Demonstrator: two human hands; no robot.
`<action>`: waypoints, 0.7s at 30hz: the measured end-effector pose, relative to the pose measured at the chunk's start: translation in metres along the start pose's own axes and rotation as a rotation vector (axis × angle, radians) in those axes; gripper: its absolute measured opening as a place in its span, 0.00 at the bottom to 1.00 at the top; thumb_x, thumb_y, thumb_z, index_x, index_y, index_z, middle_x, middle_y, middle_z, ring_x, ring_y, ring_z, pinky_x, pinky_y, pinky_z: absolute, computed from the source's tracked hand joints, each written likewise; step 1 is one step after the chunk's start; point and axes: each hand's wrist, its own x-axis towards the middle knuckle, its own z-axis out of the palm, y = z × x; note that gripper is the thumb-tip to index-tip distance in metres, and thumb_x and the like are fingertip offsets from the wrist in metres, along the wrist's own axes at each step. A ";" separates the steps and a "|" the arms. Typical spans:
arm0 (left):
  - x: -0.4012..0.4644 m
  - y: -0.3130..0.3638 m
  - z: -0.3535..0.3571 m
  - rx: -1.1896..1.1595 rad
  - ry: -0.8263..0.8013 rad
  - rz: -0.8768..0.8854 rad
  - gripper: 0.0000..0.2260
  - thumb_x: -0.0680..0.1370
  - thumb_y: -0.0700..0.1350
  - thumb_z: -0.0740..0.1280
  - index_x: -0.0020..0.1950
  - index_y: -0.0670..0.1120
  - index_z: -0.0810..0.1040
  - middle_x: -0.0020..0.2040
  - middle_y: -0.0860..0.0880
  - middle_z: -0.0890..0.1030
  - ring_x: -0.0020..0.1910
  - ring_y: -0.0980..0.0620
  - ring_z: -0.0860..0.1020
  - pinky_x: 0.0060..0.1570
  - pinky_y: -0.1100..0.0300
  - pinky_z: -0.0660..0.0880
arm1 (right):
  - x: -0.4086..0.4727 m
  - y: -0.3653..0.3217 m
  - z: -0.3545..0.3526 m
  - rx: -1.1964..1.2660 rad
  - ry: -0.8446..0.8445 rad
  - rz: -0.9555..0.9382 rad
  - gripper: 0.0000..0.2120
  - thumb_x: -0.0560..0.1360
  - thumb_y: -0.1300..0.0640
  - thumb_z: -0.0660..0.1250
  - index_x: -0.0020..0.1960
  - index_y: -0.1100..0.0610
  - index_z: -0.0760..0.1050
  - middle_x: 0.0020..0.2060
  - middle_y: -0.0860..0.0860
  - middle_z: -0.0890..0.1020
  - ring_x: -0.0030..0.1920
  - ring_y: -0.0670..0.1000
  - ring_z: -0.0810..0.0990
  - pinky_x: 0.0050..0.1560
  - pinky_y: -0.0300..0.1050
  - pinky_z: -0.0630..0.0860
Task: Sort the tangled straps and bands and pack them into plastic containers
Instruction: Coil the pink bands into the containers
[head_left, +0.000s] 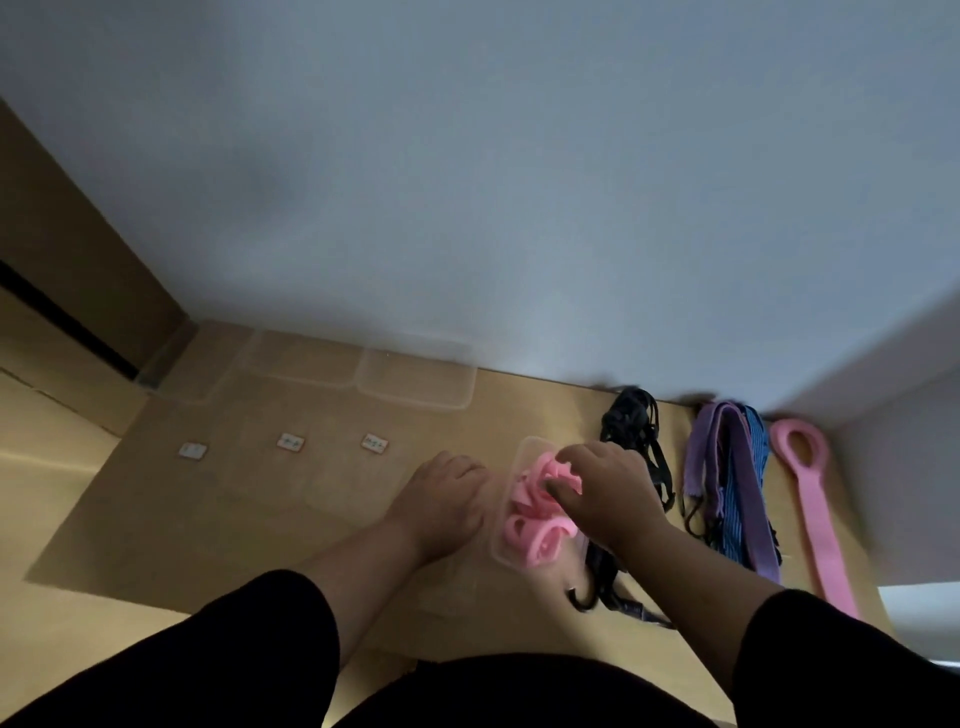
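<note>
A clear plastic container (506, 551) sits on the cardboard sheet in front of me, filled with coiled pink bands (530, 527). My right hand (605, 499) is over the container's right side, fingers curled down onto the pink bands. At the container's left wall rests my left hand (441, 499), fingers bent against it. Right of the container lie black straps with hooks (631, 426), then purple and blue striped straps (727, 483), then a long pink strap with a loop end (815, 499).
Several clear lids or containers (415, 379) lie at the far edge against the wall. Three small white labels (291, 442) sit in a row on the cardboard (208, 519). A brown cabinet stands at the left.
</note>
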 end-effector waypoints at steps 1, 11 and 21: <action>-0.010 -0.006 0.001 -0.007 0.022 0.006 0.21 0.72 0.54 0.57 0.57 0.47 0.82 0.53 0.47 0.82 0.51 0.45 0.79 0.55 0.55 0.77 | 0.000 -0.008 0.000 -0.004 0.018 -0.034 0.20 0.74 0.38 0.60 0.51 0.52 0.81 0.43 0.48 0.82 0.42 0.52 0.79 0.44 0.46 0.68; -0.119 -0.048 0.035 -0.099 -0.005 -0.037 0.13 0.69 0.54 0.65 0.50 0.51 0.80 0.48 0.51 0.79 0.46 0.48 0.76 0.43 0.57 0.77 | 0.027 -0.124 0.028 -0.137 -0.359 -0.253 0.22 0.81 0.47 0.60 0.72 0.53 0.69 0.68 0.52 0.74 0.66 0.56 0.74 0.66 0.51 0.70; -0.155 -0.053 0.055 -0.064 0.005 -0.204 0.16 0.63 0.53 0.75 0.45 0.48 0.78 0.44 0.48 0.78 0.43 0.44 0.77 0.42 0.54 0.79 | 0.048 -0.155 0.070 -0.185 -0.522 -0.033 0.19 0.78 0.55 0.64 0.68 0.58 0.69 0.62 0.57 0.74 0.60 0.59 0.75 0.57 0.53 0.74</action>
